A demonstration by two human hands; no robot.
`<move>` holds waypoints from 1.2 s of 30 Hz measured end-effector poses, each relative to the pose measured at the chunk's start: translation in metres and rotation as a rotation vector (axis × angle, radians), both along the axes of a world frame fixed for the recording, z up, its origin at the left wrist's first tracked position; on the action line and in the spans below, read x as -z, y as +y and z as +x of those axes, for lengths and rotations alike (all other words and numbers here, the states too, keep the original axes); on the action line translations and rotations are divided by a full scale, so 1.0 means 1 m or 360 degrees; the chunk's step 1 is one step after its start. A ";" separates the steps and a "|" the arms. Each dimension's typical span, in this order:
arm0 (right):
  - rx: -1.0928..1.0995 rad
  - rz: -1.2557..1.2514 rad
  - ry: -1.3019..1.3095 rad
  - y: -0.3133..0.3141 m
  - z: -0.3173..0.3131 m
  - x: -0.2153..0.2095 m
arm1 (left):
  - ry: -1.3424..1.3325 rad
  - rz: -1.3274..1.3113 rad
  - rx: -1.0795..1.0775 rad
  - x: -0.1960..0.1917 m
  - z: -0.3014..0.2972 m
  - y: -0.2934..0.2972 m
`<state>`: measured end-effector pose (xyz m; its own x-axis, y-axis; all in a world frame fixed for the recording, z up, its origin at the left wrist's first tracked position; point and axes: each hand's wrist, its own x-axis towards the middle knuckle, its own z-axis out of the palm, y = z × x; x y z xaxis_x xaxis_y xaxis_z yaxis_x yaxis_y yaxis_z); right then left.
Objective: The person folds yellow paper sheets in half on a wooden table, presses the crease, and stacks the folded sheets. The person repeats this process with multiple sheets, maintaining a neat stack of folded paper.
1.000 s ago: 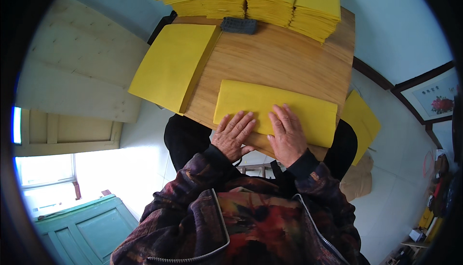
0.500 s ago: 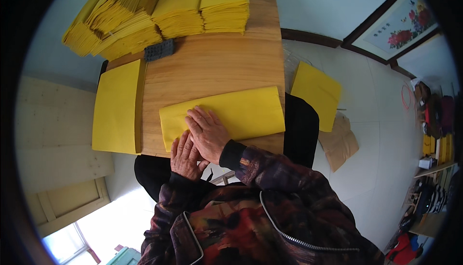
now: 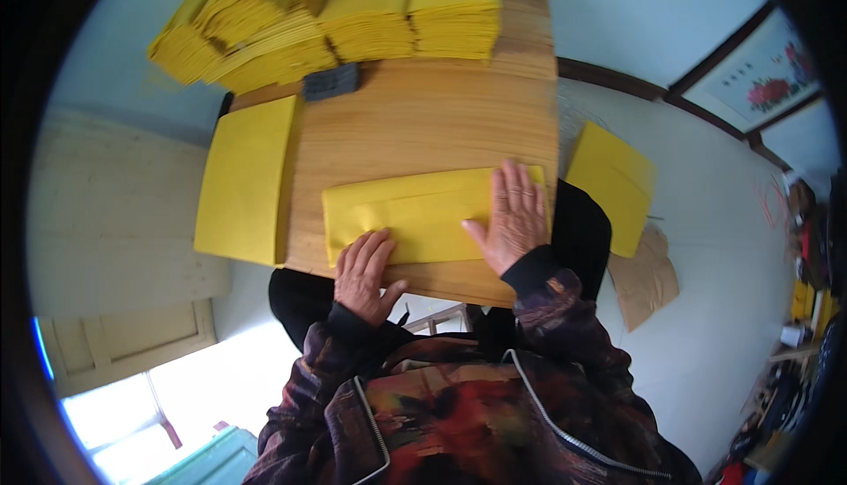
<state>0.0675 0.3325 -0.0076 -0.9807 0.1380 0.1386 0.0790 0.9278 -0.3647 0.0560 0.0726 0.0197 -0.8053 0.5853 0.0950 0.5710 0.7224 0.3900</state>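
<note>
A folded sheet of yellow paper [image 3: 423, 216] lies lengthwise along the near edge of the wooden table [image 3: 423, 123]. A crease line runs along its upper part. My right hand [image 3: 516, 225] lies flat on its right end, fingers pointing away from me and thumb spread out. At the near left corner, my left hand [image 3: 363, 272] rests its fingertips on the paper, fingers stretched and thumb apart. Neither hand grips anything. Left of the paper sits a neat yellow stack [image 3: 243, 181], close to the table's left edge.
Tall bundles of folded yellow paper [image 3: 366, 22] fill the table's far left. A dark grey block [image 3: 331, 82] lies before them. Beyond the right edge are another yellow stack [image 3: 609, 187] and brown paper [image 3: 644, 280], low down. A framed flower picture [image 3: 759, 75] leans by the wall.
My right hand has slid from beside my left hand to the paper's right end. My left hand stays near the left corner. The whole view has shifted, moving the scene rightward.
</note>
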 end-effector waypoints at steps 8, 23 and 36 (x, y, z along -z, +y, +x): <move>-0.0003 0.0263 -0.0050 -0.001 -0.001 0.004 | -0.0011 0.0010 0.0063 0.019 -0.038 0.117; -0.0011 -0.0179 0.0075 -0.048 -0.013 -0.006 | 0.0188 -0.0284 -0.0551 0.040 -0.068 -0.001; -0.0114 -0.0065 -0.0168 -0.062 -0.038 -0.001 | 0.0196 -0.0391 -0.0487 0.051 -0.071 -0.010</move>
